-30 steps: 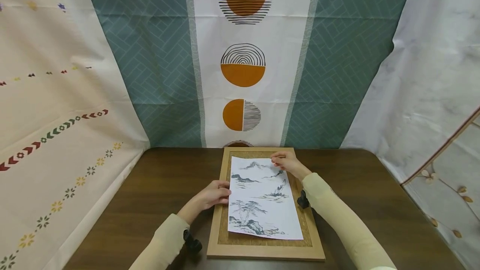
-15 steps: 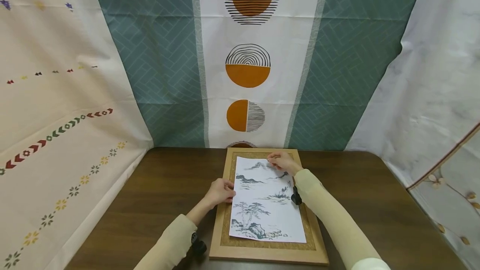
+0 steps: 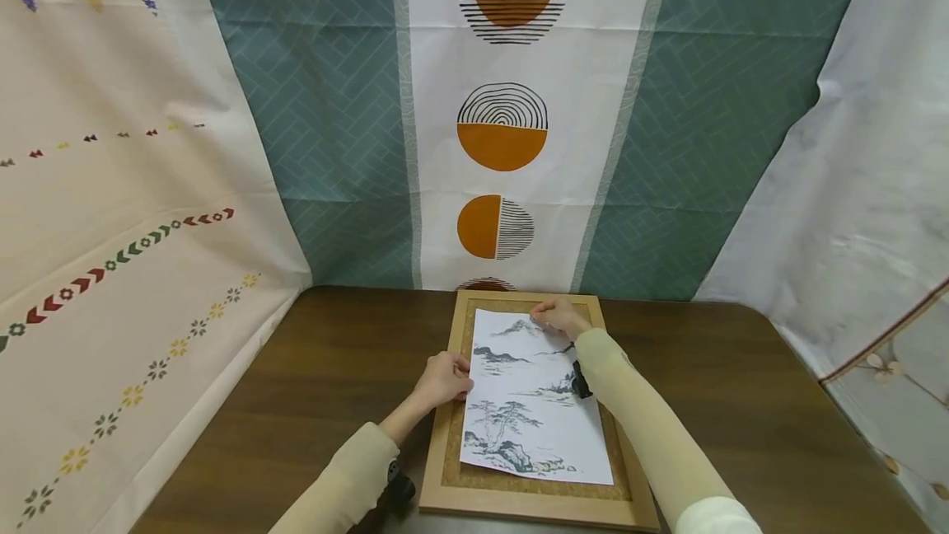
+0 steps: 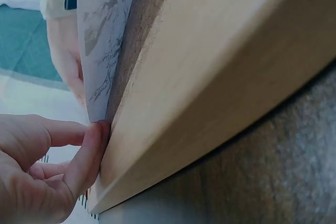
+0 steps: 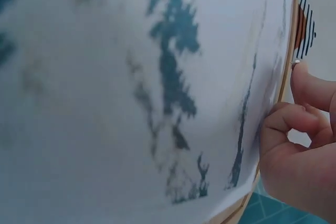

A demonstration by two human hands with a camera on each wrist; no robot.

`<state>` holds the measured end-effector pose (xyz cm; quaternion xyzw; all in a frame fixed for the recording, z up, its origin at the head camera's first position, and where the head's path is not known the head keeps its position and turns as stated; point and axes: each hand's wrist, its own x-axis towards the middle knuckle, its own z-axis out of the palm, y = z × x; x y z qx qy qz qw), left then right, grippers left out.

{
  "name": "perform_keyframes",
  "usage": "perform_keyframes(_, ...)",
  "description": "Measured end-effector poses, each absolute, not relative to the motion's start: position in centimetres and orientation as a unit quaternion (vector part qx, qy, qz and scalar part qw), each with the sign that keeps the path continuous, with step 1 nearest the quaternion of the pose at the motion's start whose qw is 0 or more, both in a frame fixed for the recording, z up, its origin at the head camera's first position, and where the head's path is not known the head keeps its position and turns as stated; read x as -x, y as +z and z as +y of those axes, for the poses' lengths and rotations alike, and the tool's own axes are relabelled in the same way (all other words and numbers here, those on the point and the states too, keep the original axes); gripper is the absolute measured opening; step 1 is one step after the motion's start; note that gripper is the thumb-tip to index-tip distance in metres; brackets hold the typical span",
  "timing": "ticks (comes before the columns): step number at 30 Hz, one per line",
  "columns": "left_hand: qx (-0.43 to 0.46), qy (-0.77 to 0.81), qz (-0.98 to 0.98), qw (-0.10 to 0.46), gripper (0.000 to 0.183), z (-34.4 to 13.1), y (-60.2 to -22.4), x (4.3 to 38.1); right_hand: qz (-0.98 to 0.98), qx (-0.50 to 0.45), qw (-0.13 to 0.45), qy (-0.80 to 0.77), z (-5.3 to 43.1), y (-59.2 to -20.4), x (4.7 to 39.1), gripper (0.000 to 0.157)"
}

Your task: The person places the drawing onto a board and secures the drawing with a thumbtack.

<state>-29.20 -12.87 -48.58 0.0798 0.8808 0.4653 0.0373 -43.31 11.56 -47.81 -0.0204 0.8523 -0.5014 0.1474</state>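
A sheet of paper [image 3: 537, 402] with an ink landscape of mountains and trees lies over a wood-framed cork board [image 3: 452, 476]. My left hand [image 3: 443, 377] pinches its left edge between thumb and finger; in the left wrist view the sheet [image 4: 102, 40] stands up off the cork there. At the sheet's top edge, my right hand [image 3: 561, 318] is bent over the paper. The right wrist view shows the right hand [image 5: 299, 145] pinching a small shiny thumbtack [image 5: 296, 62] at its fingertips. The sheet's lower edge curls slightly.
The board rests on a dark wooden table [image 3: 341, 369], its far end near a patterned curtain [image 3: 504, 229]. Cream embroidered cloth [image 3: 148, 311] hangs at the left, marbled white cloth [image 3: 853, 229] at the right.
My right hand has moved left along the sheet's top edge. The left hand keeps its pinch on the left edge. The whole head view has shifted, so the board appears farther right.
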Motion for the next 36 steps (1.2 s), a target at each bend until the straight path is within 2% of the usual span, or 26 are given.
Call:
perform_keyframes(9,-0.076,0.469,0.879,0.04,0.02,-12.4,-49.1,29.3,0.86,-0.014,0.138,-0.491,11.5,-49.2,44.9,0.015)
perform_keyframes(13,-0.069,0.474,0.876,0.046,0.019,-12.3,-49.1,29.1,0.863,-0.051,0.145,-0.481,11.2,-48.6,44.4,0.018)
perform_keyframes(17,-0.065,0.475,0.877,0.045,0.018,-12.2,-49.0,29.1,0.872,-0.079,0.145,-0.46,11.0,-48.1,44.0,0.013)
perform_keyframes(21,-0.066,0.473,0.878,0.043,0.017,-12.3,-49.0,29.1,0.871,-0.095,0.142,-0.46,10.9,-48.1,44.4,0.03)
perform_keyframes(22,-0.065,0.473,0.878,0.043,0.016,-12.3,-49.0,29.1,0.87,-0.099,0.141,-0.463,10.9,-48.1,44.6,0.03)
perform_keyframes(27,-0.063,0.475,0.877,0.042,0.016,-12.5,-49.0,29.1,0.867,-0.121,0.13,-0.465,10.2,-47.6,44.0,0.014)
perform_keyframes(30,-0.063,0.475,0.877,0.038,0.016,-12.6,-49.0,29.1,0.872,-0.134,0.123,-0.455,9.6,-46.8,43.6,0.028)
perform_keyframes(33,-0.065,0.475,0.877,0.033,0.016,-12.7,-48.9,29.1,0.872,-0.145,0.117,-0.452,9.2,-46.6,43.5,0.025)
perform_keyframes(36,-0.065,0.475,0.877,0.032,0.015,-12.8,-49.0,29.1,0.878,-0.141,0.112,-0.443,9.1,-46.8,43.6,0.016)
